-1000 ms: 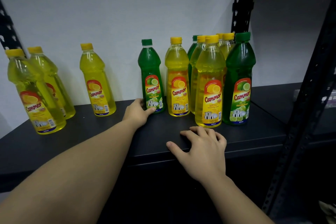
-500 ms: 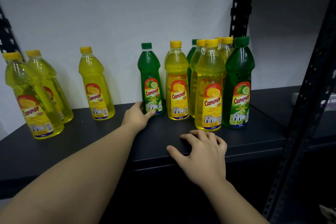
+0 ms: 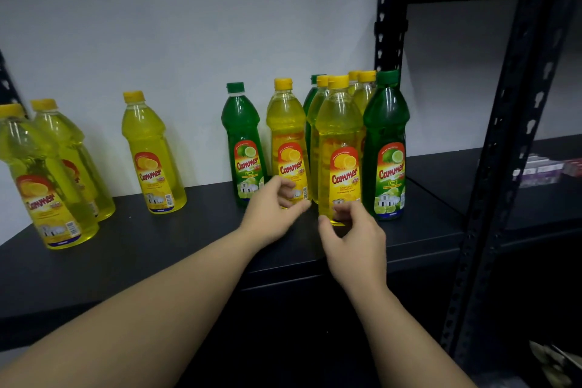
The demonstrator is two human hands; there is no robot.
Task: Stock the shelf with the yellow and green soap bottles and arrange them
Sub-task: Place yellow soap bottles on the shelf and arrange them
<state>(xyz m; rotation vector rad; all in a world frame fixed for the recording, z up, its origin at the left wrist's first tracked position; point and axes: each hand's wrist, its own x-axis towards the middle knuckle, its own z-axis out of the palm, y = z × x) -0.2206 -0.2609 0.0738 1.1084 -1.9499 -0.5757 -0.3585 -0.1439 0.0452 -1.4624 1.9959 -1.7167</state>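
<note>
Several yellow and green soap bottles stand on the black shelf point(image 3: 176, 249). A tight cluster sits at the right: a front yellow bottle point(image 3: 338, 148), a big green bottle point(image 3: 386, 148), another yellow bottle point(image 3: 286, 142) and a smaller green bottle point(image 3: 241, 142). Three yellow bottles stand apart at the left, one alone point(image 3: 148, 148) and two at the edge point(image 3: 37, 173). My left hand point(image 3: 272, 214) hovers in front of the second yellow bottle's base, fingers loosely curled, holding nothing. My right hand point(image 3: 354, 239) is at the front yellow bottle's base, fingertips touching it, not wrapped round.
A black perforated upright point(image 3: 389, 9) rises behind the cluster and another point(image 3: 504, 167) stands nearer at the right. Beyond it a neighbouring shelf point(image 3: 456, 179) carries small boxes point(image 3: 538, 170). A white wall backs the shelf. Bare shelf lies between the lone yellow bottle and the cluster.
Both hands lifted off the shelf surface and moved toward the cluster. The left went from the small green bottle's base rightward; the right rose from the shelf edge to the front yellow bottle.
</note>
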